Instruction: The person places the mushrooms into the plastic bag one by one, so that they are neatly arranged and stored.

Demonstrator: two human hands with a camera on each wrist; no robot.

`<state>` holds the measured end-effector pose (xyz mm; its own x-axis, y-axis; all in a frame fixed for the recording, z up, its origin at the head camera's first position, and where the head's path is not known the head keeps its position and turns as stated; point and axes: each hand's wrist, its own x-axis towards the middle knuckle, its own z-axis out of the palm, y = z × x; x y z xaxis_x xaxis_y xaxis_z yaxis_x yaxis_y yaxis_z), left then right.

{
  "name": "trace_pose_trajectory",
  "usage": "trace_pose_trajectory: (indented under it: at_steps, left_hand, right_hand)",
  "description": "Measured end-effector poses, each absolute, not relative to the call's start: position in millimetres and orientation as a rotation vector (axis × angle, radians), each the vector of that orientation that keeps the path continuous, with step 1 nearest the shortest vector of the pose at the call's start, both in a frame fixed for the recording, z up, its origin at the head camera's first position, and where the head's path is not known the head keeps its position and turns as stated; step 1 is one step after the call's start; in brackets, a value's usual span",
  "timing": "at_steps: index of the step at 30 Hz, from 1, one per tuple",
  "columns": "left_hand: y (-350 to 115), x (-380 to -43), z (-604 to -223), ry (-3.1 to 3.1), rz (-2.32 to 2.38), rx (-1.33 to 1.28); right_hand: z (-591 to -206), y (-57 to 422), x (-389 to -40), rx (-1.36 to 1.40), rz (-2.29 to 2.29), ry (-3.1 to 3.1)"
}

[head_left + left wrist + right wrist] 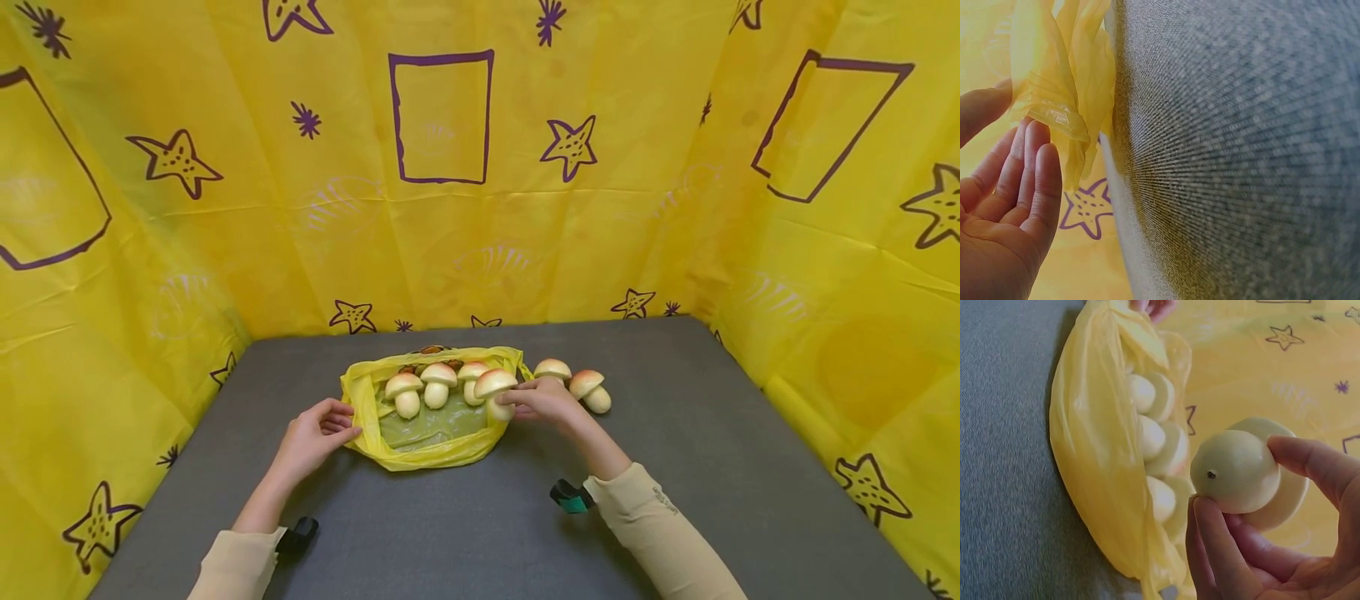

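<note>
In the head view, a yellow bag (450, 454) lies mouth open on a grey worktop (645, 500). Three pale mushrooms (438, 384) with reddish caps stand in a row inside it. The right hand (546, 403) pinches another mushroom (495, 387) over the bag's right end. Two more, a rear mushroom (552, 369) and a front mushroom (591, 390), are on the worktop beyond that hand. The left hand (318, 433) is at the bag's left end. Yellow cloth (637, 225) with purple drawings hangs around.

In the left wrist view, the left hand's thumb and fingertips touch the bag's edge, fingers loosely bent; I cannot tell whether they pinch it.

In the right wrist view, the right hand's thumb and fingers grip the mushroom by its stem, the base with its dark spot facing the camera. The bagged mushrooms lie beside it, apart.
</note>
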<state>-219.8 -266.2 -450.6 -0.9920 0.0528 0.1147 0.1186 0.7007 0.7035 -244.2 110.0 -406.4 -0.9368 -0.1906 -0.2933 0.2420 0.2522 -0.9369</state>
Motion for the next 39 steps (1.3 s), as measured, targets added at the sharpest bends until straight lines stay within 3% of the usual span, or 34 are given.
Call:
trace_pose_trajectory:
  at_steps: [39]
  left_hand:
    - [-267,-218,-453,-2.796,-1.17,-0.178]
  right_hand:
    - [-411,36,-258,0.028,-1.743,2.067]
